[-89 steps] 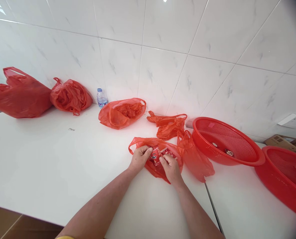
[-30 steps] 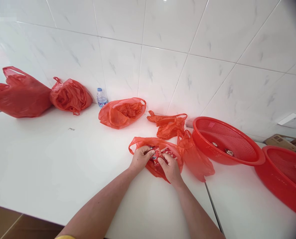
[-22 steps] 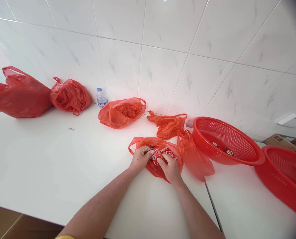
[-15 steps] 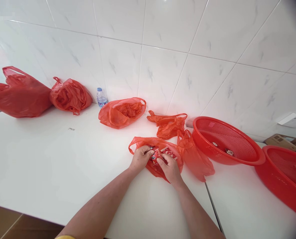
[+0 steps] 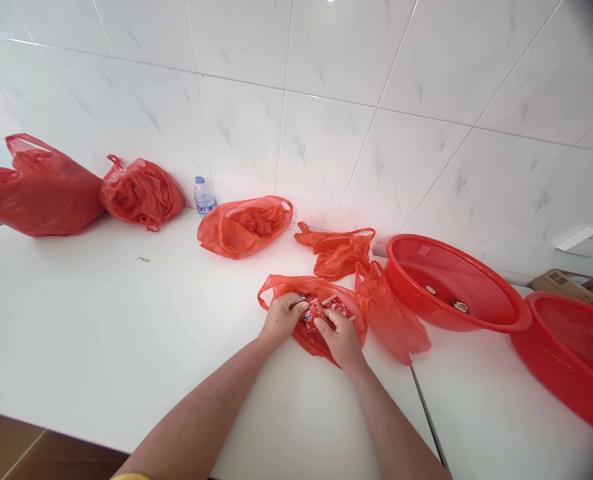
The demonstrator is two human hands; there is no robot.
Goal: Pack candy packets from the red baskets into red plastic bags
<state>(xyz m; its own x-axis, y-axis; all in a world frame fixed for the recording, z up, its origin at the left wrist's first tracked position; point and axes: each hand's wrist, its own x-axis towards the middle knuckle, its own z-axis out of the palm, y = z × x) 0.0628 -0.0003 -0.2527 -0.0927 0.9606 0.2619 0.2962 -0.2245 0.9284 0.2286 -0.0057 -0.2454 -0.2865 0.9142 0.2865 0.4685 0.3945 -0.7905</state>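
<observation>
Between my two hands is a small red printed packet (image 5: 312,311) with white and dark markings. My left hand (image 5: 280,319) pinches its left side between thumb and fingers. On its right side, my right hand (image 5: 343,340) grips it the same way. Both hands are over the mouth of an open red plastic bag (image 5: 306,283) lying on the white table (image 5: 126,333). Inside that bag, another red packet with a white pattern (image 5: 340,307) shows just beyond my right hand. My fingers partly cover the held packet, and the bottom of the bag is hidden.
Red plastic bags (image 5: 399,320) lie right and behind. A bag of crumpled red plastic (image 5: 246,227), a water bottle (image 5: 204,198) and fuller bags (image 5: 41,193) line the tiled wall. Two red baskets (image 5: 456,280) stand right, beside a cardboard box (image 5: 566,287). A seam splits the table.
</observation>
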